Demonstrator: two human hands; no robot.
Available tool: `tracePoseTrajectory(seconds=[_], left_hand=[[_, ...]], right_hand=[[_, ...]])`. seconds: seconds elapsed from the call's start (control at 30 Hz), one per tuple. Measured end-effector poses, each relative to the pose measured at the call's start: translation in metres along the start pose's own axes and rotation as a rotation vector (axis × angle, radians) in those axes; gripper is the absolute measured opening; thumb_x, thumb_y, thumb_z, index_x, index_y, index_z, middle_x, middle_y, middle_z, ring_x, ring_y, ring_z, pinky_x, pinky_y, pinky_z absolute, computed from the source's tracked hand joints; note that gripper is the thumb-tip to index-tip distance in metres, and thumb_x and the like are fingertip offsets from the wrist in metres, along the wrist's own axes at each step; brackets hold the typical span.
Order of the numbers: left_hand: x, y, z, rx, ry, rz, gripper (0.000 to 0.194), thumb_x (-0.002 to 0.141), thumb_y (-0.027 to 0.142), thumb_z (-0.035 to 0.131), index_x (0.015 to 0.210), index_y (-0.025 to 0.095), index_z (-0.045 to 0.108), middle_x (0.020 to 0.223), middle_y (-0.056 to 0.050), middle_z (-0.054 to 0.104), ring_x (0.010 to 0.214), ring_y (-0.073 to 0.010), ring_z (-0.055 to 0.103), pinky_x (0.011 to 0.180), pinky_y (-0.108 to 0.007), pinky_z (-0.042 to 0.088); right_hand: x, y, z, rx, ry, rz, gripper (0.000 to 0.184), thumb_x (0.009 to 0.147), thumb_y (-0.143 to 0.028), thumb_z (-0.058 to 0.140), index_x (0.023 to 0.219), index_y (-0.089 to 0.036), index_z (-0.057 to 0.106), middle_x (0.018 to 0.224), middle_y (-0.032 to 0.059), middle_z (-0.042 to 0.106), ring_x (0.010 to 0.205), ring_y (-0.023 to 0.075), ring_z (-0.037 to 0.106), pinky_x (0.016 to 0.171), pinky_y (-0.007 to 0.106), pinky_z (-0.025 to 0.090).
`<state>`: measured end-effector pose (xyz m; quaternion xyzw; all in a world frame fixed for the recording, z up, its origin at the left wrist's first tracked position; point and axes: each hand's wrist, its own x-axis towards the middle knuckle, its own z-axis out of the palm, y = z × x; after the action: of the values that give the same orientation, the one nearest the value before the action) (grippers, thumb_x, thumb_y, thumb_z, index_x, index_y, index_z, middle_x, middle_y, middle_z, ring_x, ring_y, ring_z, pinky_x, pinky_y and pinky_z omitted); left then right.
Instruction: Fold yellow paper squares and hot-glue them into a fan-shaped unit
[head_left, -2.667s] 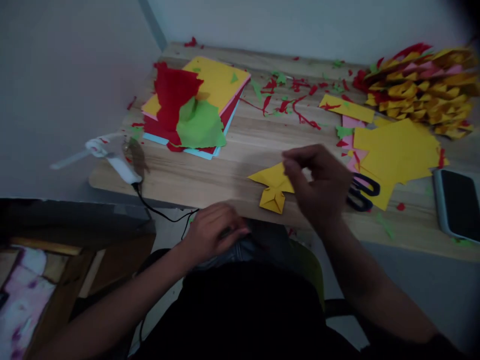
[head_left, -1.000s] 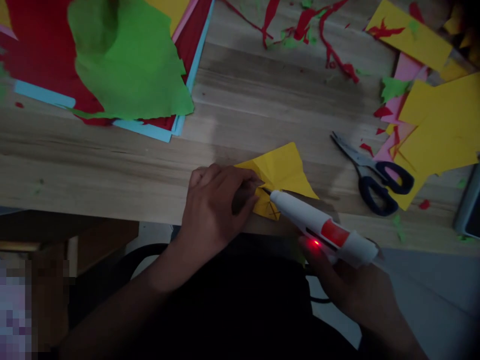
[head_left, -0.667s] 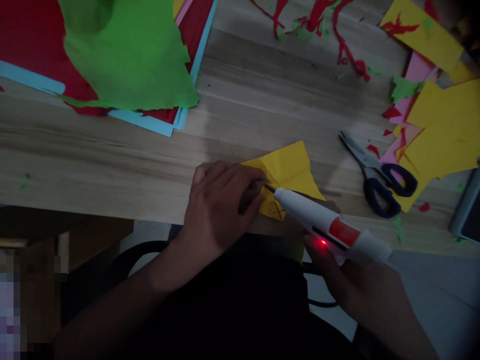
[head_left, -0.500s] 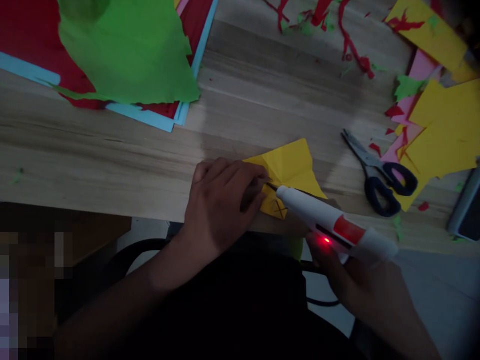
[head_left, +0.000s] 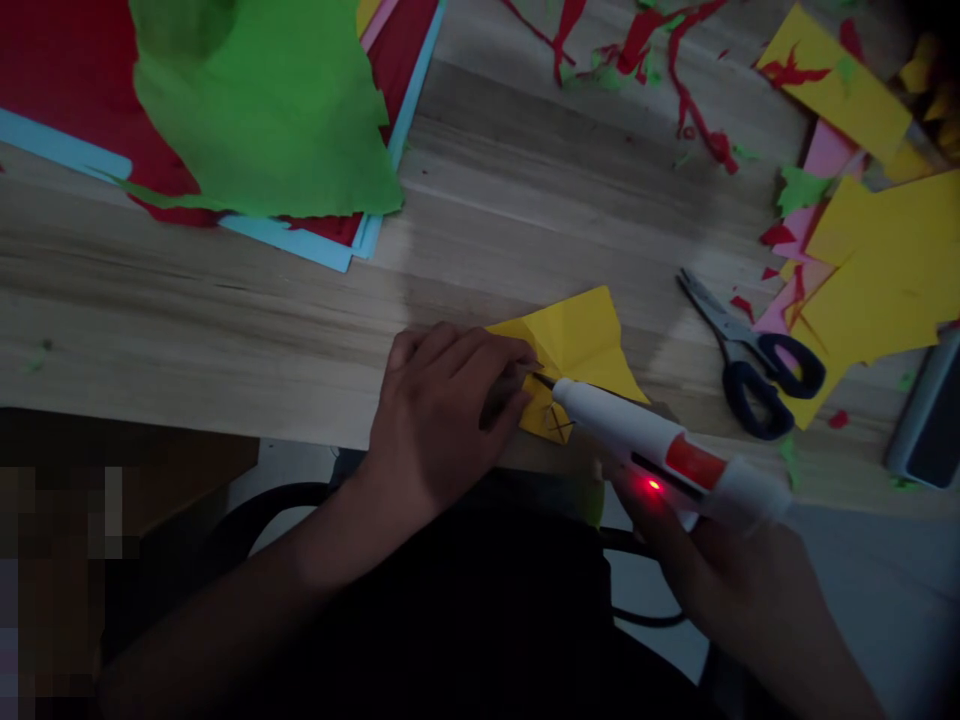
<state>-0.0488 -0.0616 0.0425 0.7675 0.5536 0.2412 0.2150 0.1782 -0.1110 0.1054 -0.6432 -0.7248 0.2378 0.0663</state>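
A creased piece of yellow paper [head_left: 589, 335] lies at the table's front edge, with a small drawn cross near its lower corner. My left hand [head_left: 442, 415] is closed over the paper's left side, thumb and index finger curled at its edge; the hand covers that part. In my right hand [head_left: 727, 560] is a white glue gun [head_left: 630, 420] with an orange-red panel and a lit red light. Its dark nozzle points left, close to my left fingertips, over the paper. Whether the tip touches the paper I cannot tell.
Scissors [head_left: 750, 355] with dark handles lie to the right. Beyond them are yellow paper scraps [head_left: 885, 270] and a dark rectangular object [head_left: 934, 410]. Red shreds [head_left: 697, 100] are scattered at the back. Green paper [head_left: 277, 110] tops a stack of red and light-blue sheets at upper left.
The view has shifted slightly, so the table's things sit a little lower in the picture. Both hands keep nearly the same pose, with the glue gun's nozzle still by the left fingertips.
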Motion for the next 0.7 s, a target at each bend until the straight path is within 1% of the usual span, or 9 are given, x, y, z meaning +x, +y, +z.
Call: tracePoseTrajectory(seconds=[0.07, 0.13, 0.27, 0.4, 0.47, 0.6, 0.7], left_hand=[[0.000, 0.000, 0.000, 0.012, 0.002, 0.008, 0.023, 0.087, 0.026, 0.069, 0.109, 0.027, 0.062, 0.103, 0.001, 0.073, 0.098, -0.0238, 0.064, 0.088, -0.043, 0.039], [0.000, 0.000, 0.001, 0.020, 0.000, 0.009, 0.024, 0.087, 0.025, 0.068, 0.111, 0.027, 0.063, 0.106, 0.000, 0.072, 0.100, -0.0243, 0.064, 0.088, -0.043, 0.038], [0.001, 0.000, 0.000, 0.019, -0.011, 0.002, 0.023, 0.088, 0.026, 0.067, 0.110, 0.027, 0.066, 0.105, -0.001, 0.072, 0.098, -0.0250, 0.064, 0.086, -0.043, 0.038], [0.001, 0.000, 0.000, 0.024, -0.018, -0.004, 0.023, 0.088, 0.027, 0.067, 0.110, 0.028, 0.067, 0.105, -0.001, 0.072, 0.098, -0.0250, 0.064, 0.086, -0.044, 0.038], [0.000, 0.001, 0.000, 0.027, -0.020, -0.005, 0.023, 0.088, 0.027, 0.066, 0.111, 0.028, 0.067, 0.106, -0.001, 0.072, 0.098, -0.0254, 0.064, 0.086, -0.044, 0.038], [0.001, 0.001, 0.000, 0.029, -0.013, 0.001, 0.025, 0.087, 0.026, 0.067, 0.111, 0.027, 0.066, 0.105, -0.002, 0.072, 0.098, -0.0254, 0.064, 0.086, -0.044, 0.039], [0.001, 0.001, 0.000, 0.036, -0.008, 0.004, 0.025, 0.086, 0.026, 0.067, 0.111, 0.026, 0.067, 0.104, -0.001, 0.072, 0.098, -0.0252, 0.064, 0.087, -0.044, 0.039]], right_hand=[[-0.002, 0.003, 0.000, 0.000, -0.002, 0.008, 0.019, 0.091, -0.040, 0.059, 0.079, -0.029, 0.069, 0.044, -0.0013, 0.058, 0.036, 0.0196, 0.056, 0.033, 0.030, 0.036], [0.000, 0.000, 0.000, 0.021, -0.014, -0.006, 0.022, 0.092, -0.041, 0.057, 0.080, -0.027, 0.070, 0.044, -0.0009, 0.058, 0.035, 0.0194, 0.056, 0.032, 0.030, 0.035], [0.009, -0.010, -0.002, 0.050, 0.013, -0.019, 0.028, 0.092, -0.044, 0.054, 0.076, -0.026, 0.068, 0.043, -0.0007, 0.057, 0.034, 0.0190, 0.056, 0.032, 0.029, 0.034], [0.012, -0.012, -0.002, 0.074, 0.025, -0.056, 0.024, 0.092, -0.039, 0.054, 0.077, -0.028, 0.069, 0.042, -0.0017, 0.056, 0.033, 0.0182, 0.054, 0.032, 0.029, 0.035], [0.010, -0.009, -0.002, 0.068, 0.023, -0.059, 0.022, 0.091, -0.037, 0.055, 0.078, -0.028, 0.070, 0.043, -0.0017, 0.057, 0.034, 0.0185, 0.054, 0.034, 0.030, 0.038], [0.000, 0.000, 0.001, 0.058, 0.023, -0.021, 0.018, 0.089, -0.039, 0.059, 0.082, -0.028, 0.071, 0.045, -0.0009, 0.058, 0.038, 0.0191, 0.056, 0.039, 0.031, 0.042], [-0.007, 0.005, 0.004, 0.054, 0.015, 0.050, 0.022, 0.089, -0.044, 0.060, 0.085, -0.025, 0.072, 0.049, 0.0001, 0.061, 0.042, 0.0197, 0.060, 0.040, 0.030, 0.042]])
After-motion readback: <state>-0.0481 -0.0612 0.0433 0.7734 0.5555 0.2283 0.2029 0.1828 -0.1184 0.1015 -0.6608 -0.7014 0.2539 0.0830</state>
